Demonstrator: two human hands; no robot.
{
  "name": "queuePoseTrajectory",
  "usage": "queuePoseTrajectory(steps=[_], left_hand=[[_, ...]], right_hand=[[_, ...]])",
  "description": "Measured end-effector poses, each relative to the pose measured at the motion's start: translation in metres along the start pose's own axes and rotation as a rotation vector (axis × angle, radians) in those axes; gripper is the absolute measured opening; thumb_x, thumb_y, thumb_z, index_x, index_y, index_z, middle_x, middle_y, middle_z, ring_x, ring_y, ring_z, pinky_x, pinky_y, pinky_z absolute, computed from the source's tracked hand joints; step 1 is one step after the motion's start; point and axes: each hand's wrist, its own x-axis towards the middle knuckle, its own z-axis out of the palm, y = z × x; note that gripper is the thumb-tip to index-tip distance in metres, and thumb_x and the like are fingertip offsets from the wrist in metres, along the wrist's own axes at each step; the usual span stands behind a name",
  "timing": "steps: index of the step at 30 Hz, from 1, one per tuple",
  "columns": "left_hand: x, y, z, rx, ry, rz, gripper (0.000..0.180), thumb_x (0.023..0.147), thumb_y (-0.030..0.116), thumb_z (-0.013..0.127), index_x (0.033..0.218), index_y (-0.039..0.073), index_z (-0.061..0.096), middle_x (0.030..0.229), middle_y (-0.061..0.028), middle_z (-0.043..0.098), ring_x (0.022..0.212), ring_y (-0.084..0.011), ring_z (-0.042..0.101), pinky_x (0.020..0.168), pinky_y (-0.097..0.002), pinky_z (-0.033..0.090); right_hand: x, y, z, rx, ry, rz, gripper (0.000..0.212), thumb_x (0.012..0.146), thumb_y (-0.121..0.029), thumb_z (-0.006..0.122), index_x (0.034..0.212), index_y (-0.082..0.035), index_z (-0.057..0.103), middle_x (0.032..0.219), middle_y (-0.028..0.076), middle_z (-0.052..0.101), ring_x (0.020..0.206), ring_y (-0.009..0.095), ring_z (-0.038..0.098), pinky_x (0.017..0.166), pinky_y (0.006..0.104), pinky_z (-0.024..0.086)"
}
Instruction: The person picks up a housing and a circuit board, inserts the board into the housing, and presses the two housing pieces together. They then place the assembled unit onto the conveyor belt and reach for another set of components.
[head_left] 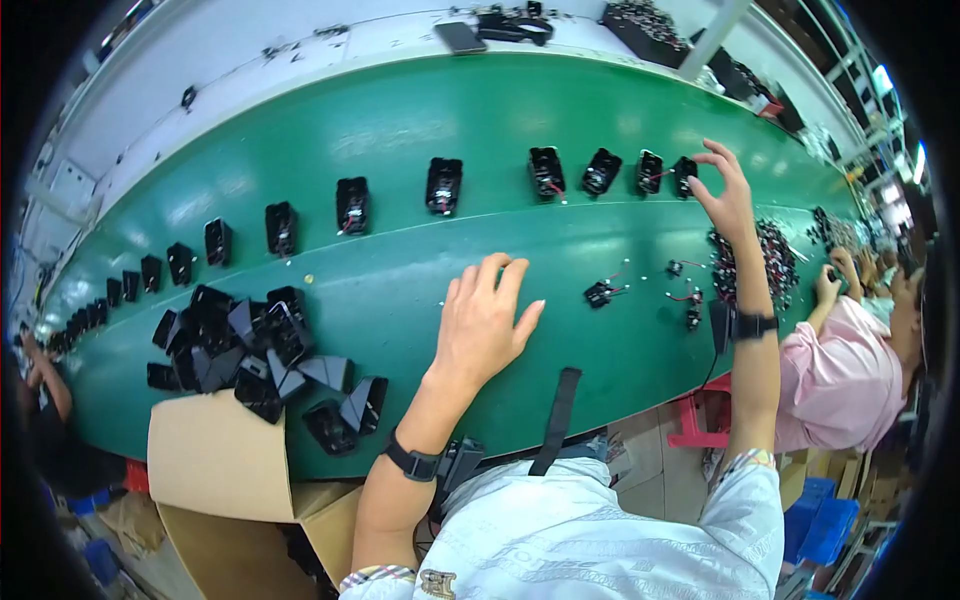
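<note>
My left hand (485, 320) is over the green table with its fingers spread and nothing in them. My right hand (724, 195) is stretched far forward on the right, thumb and fingers apart. Its thumb tip is right beside a small open black plastic housing (685, 177); whether they touch I cannot tell. More such housings, some with red wires inside, stand in a long curved row, among them one black housing (547, 173) ahead of my left hand. Between my hands lies a small black part with wires (599, 294). Two similar wired parts (694, 308) lie closer to my right forearm.
A heap of black housings (240, 340) lies at the left, above an open cardboard box (215, 455). On the right is a pile of small wired parts (765, 265). A person in pink (845, 375) sits beyond it. A phone (460, 38) lies behind the green table (400, 110).
</note>
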Motion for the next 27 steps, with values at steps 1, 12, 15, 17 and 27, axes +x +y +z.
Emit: queuePoseTrajectory(steps=[1, 12, 15, 17, 27], left_hand=[[0.001, 0.003, 0.001, 0.073, 0.02, -0.009, 0.049, 0.085, 0.027, 0.079, 0.126, 0.006, 0.064, 0.123, -0.0137, 0.061, 0.115, -0.0315, 0.058, 0.101, -0.0463, 0.043], [0.006, -0.021, -0.017, 0.309, 0.178, -0.175, 0.042, 0.082, 0.024, 0.079, 0.117, 0.003, 0.065, 0.12, -0.0146, 0.061, 0.12, -0.0346, 0.054, 0.1, -0.048, 0.044], [0.001, -0.016, -0.004, 0.262, 0.157, -0.065, 0.04, 0.081, 0.02, 0.079, 0.115, 0.004, 0.065, 0.119, -0.0147, 0.061, 0.12, -0.0341, 0.054, 0.098, -0.0481, 0.046], [0.001, -0.016, -0.005, 0.217, 0.159, -0.055, 0.038, 0.081, 0.016, 0.077, 0.115, 0.004, 0.065, 0.118, -0.0139, 0.061, 0.119, -0.0332, 0.055, 0.096, -0.048, 0.047], [0.005, -0.023, -0.019, 0.188, 0.134, -0.107, 0.034, 0.084, 0.015, 0.075, 0.115, 0.004, 0.066, 0.11, -0.0146, 0.067, 0.109, -0.0344, 0.062, 0.094, -0.0458, 0.049]], right_hand=[[-0.003, -0.025, -0.002, 0.133, 0.018, -0.028, 0.035, 0.086, -0.018, 0.077, 0.117, -0.007, 0.068, 0.135, 0.014, 0.062, 0.124, 0.025, 0.06, 0.103, 0.0356, 0.045], [-0.051, -0.195, 0.046, 0.486, -0.696, -0.062, 0.041, 0.083, -0.013, 0.081, 0.12, -0.004, 0.066, 0.111, 0.011, 0.064, 0.083, 0.024, 0.067, 0.074, 0.036, 0.057], [-0.03, -0.219, 0.065, 0.558, -0.608, -0.254, 0.037, 0.083, -0.006, 0.078, 0.118, -0.004, 0.066, 0.109, 0.01, 0.064, 0.082, 0.024, 0.067, 0.073, 0.0364, 0.056], [-0.022, -0.227, 0.076, 0.639, -0.568, -0.269, 0.038, 0.082, -0.004, 0.077, 0.118, -0.004, 0.066, 0.111, 0.009, 0.065, 0.084, 0.023, 0.067, 0.071, 0.0357, 0.055], [-0.035, -0.227, 0.094, 0.841, -0.415, -0.102, 0.041, 0.078, 0.006, 0.061, 0.117, -0.003, 0.065, 0.107, 0.008, 0.064, 0.086, 0.015, 0.06, 0.07, 0.027, 0.05]])
